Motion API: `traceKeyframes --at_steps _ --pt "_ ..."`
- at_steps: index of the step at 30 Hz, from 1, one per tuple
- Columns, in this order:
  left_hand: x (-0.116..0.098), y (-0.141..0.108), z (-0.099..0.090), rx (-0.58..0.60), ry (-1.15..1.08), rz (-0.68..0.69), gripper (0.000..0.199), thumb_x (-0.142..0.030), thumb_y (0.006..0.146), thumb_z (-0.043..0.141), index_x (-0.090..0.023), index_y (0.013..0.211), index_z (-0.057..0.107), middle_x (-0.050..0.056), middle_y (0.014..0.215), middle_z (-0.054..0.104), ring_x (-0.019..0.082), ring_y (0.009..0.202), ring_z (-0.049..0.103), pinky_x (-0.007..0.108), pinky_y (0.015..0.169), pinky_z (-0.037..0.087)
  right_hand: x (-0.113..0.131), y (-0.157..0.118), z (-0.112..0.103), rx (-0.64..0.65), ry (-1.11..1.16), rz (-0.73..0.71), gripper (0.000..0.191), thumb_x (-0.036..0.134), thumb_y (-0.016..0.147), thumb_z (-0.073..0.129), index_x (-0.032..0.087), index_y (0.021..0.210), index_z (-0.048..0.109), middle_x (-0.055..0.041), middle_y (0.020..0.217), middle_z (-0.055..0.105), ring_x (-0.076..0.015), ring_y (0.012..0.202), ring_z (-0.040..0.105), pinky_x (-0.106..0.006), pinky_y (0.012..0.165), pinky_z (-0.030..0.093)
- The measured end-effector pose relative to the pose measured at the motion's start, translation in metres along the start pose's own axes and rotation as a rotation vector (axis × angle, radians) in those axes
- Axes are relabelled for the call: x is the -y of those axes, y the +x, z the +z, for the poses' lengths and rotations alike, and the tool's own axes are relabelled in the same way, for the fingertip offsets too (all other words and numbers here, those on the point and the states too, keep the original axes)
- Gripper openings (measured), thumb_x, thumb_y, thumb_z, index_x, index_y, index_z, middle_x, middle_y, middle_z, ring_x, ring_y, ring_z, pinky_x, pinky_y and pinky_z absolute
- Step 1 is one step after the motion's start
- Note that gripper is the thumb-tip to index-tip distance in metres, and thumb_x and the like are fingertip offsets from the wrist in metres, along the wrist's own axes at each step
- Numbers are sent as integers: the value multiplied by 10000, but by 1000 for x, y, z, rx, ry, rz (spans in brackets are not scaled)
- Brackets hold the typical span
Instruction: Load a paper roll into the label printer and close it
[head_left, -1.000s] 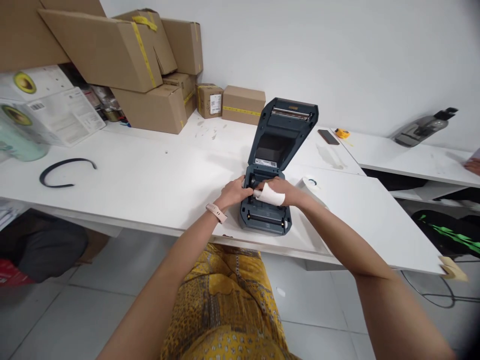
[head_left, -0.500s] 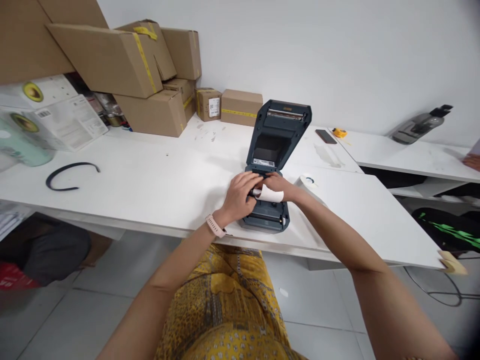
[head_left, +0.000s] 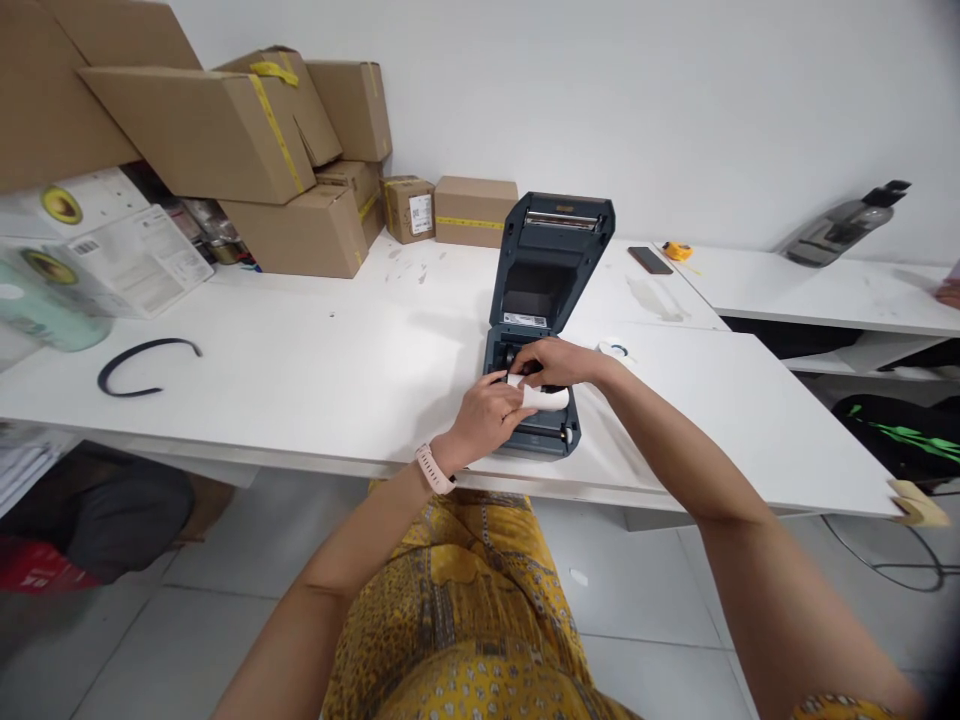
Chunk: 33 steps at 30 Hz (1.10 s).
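Observation:
A dark grey label printer stands on the white table with its lid raised. A small white paper roll with a loose curled end lies over its lower half, between my hands. My left hand is closed on the roll from the left, its fingers at the paper. Above the roll, my right hand reaches into the printer with bent fingers pressed together; its fingertips are partly hidden, and what they grip is too small to make out.
Cardboard boxes are stacked at the back left. A black headband lies on the left of the table. Behind my right forearm is a white roll. A phone, a yellow tape measure and a bottle are farther right.
My right hand has lifted and its fingers have curled inside the printer. My left hand has shifted slightly down and right, along the paper. The view has shifted a little.

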<state>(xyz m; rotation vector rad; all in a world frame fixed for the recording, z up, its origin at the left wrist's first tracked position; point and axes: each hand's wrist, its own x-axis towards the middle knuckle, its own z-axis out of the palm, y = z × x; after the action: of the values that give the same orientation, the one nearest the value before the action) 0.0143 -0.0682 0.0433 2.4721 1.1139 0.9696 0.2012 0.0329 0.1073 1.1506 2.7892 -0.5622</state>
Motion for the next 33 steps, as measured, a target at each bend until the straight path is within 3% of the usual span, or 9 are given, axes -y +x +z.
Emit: traceKeyframes --at_steps 5,8,11,14,18,21,24,29,33 --pt "1 -14 9 -138 54 178 225 -288 1002 650 -178 862 787 82 999 847 235 1028 803 470 1096 576 5 -16 -5 -264 109 -11 159 322 861 716 209 935 799 -60 986 815 -228 882 743 -325 795 539" --pt "-2 -24 12 -210 66 262 203 -269 998 661 -175 867 785 86 1035 847 245 1067 803 463 1049 608 13 -27 -19 -824 172 -96 247 415 985 601 236 945 766 -63 996 796 -254 973 732 -419 917 561" --pt "-10 -37 13 -242 63 316 148 -215 1001 650 -185 954 787 74 1070 845 231 1087 799 450 1038 618 4 -28 -46 -1301 65 -68 318 495 1055 502 302 1210 701 -93 1308 720 -301 1309 598 -535 1154 447" --pt "-19 -51 13 -269 100 337 156 -156 997 630 -205 1008 778 67 1133 835 214 1143 781 421 1046 617 -26 -17 -77 -1331 154 39 518 598 1066 421 295 1473 523 -87 1606 520 -273 1512 408 -511 1279 307" --pt "-27 -62 15 -328 148 366 174 -111 986 618 -182 1044 767 77 1150 829 224 1189 759 432 1074 601 -47 -7 -94 -1105 426 121 725 707 1051 249 173 1452 531 -120 1518 591 -221 1377 538 -412 1164 438" --pt "-30 -66 19 -381 159 356 184 -88 985 611 -175 1059 755 71 1137 827 206 1175 745 415 1075 596 -21 -19 -72 -1280 314 81 599 681 1058 276 235 1219 641 -99 1282 701 -208 1172 614 -393 1071 493" --pt "-30 -70 26 -489 208 343 165 -77 941 684 -175 1055 752 80 1074 816 200 1137 703 365 1018 595 22 -44 -24 -1405 193 -36 383 532 1102 358 262 1123 629 -84 1189 708 -233 1121 646 -454 1025 527" --pt "-19 -76 40 -687 371 397 184 -188 864 825 -275 1020 777 52 1011 794 217 1209 598 438 1197 430 59 -77 62 -1333 -54 -217 305 221 1040 445 258 1280 630 -97 1265 736 -278 1238 692 -514 1064 552" --pt "-4 -83 47 -662 370 383 283 -294 834 868 -448 1051 769 -23 1026 786 210 1318 564 476 1309 236 60 -88 106 -1260 -174 -186 464 165 990 493 246 1436 594 -108 1346 741 -284 1326 670 -506 1125 519"
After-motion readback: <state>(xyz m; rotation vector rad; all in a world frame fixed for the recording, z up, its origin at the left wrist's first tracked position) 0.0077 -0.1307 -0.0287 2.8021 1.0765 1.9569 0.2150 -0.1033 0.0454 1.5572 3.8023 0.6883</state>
